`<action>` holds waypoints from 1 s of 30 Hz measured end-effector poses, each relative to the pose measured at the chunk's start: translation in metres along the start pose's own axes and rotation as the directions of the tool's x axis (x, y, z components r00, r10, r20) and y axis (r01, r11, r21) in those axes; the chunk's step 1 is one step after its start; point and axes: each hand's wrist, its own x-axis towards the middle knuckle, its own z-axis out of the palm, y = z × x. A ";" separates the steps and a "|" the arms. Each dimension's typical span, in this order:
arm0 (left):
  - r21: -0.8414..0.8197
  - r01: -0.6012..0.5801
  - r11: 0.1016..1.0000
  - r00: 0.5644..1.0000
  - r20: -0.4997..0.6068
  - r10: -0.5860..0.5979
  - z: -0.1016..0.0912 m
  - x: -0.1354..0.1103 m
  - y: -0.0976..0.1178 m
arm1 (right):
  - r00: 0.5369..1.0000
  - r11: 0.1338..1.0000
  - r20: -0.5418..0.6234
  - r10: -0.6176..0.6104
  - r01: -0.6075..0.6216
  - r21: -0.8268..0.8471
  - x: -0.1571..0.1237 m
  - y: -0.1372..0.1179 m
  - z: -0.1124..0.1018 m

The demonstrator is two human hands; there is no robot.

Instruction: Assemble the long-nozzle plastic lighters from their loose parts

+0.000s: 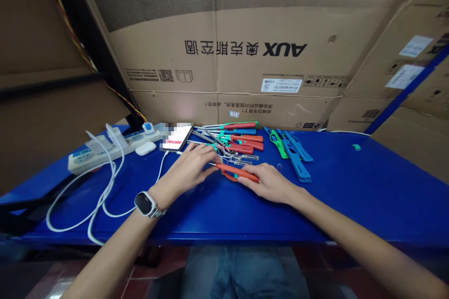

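1. One orange lighter [231, 168] is between the hands: the right hand [271, 182] grips its handle, the left hand [191, 166] pinches its metal rod.
2. A loosened left pinch could let the rod slip; a right-hand shift could knock the clear tubes [250, 157] just beyond, at least two.
3. Beyond the right hand: one green casing [279, 145], at least two blue casings [296, 161].
4. Beyond the left hand: one phone [178, 136].

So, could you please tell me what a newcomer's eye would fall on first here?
Probably the big cardboard with upside-down AUX lettering, standing behind the blue table. Then the orange lighter in the right hand, its metal tip at the left hand, with red handles just beyond.
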 end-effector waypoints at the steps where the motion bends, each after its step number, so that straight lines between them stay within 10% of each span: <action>1: 0.013 -0.018 1.000 1.000 0.007 0.018 0.000 0.004 -0.002 | 0.999 0.998 0.030 0.031 -0.032 0.048 0.002 -0.001 -0.002; 6: 0.046 -0.088 0.995 0.996 0.009 0.087 -0.001 0.022 -0.004 | 0.937 0.881 0.334 0.104 -0.243 0.407 0.020 -0.009 -0.008; 10: 0.050 -0.113 0.992 0.984 -0.133 0.118 -0.004 0.027 -0.006 | 0.961 0.773 0.249 0.123 -0.250 0.583 0.037 -0.016 0.001; 15: -0.102 0.046 0.994 0.798 -0.594 -0.098 0.007 0.011 -0.030 | 0.946 0.613 0.221 0.238 -0.322 0.722 0.043 -0.016 0.020; 19: -0.214 0.103 0.971 0.950 -0.267 -0.159 0.026 -0.003 -0.055 | 0.926 0.553 0.260 0.273 -0.372 0.746 0.037 -0.017 0.030; 22: -0.173 0.154 0.973 0.984 -0.061 -0.167 0.038 -0.007 -0.063 | 0.917 0.527 0.262 0.302 -0.389 0.755 0.033 -0.020 0.031; 30: -0.225 0.157 0.961 0.972 -0.134 -0.191 0.037 0.001 -0.046 | 0.937 0.448 0.214 0.275 -0.322 0.834 0.025 -0.016 0.029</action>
